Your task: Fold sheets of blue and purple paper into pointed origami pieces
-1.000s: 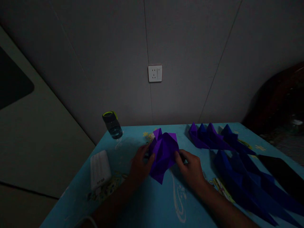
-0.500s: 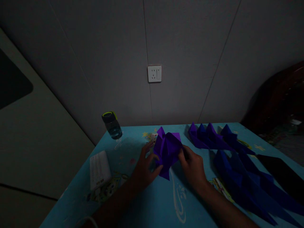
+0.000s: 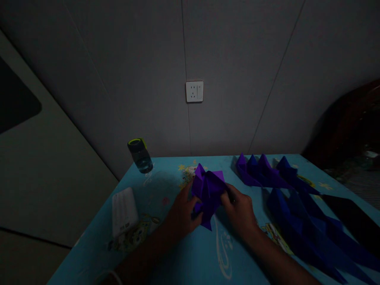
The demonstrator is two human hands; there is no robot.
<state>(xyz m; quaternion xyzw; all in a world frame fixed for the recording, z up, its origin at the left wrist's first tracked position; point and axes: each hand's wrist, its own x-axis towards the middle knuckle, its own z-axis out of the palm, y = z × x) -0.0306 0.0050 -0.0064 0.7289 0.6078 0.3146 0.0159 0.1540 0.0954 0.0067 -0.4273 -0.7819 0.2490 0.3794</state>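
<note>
Paper (image 3: 208, 194), purple — long axis near upright, both hands (image 3: 184, 209) (image 3: 240, 206) pinching its sides

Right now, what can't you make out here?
All in the head view:
Purple paper: far side, turned away.
Left hand: some fingertips, behind the paper.
Right hand: some fingertips, also behind it.
Black flat thing: one end, cut by right edge.
White block: markings, too small and dim.
</note>
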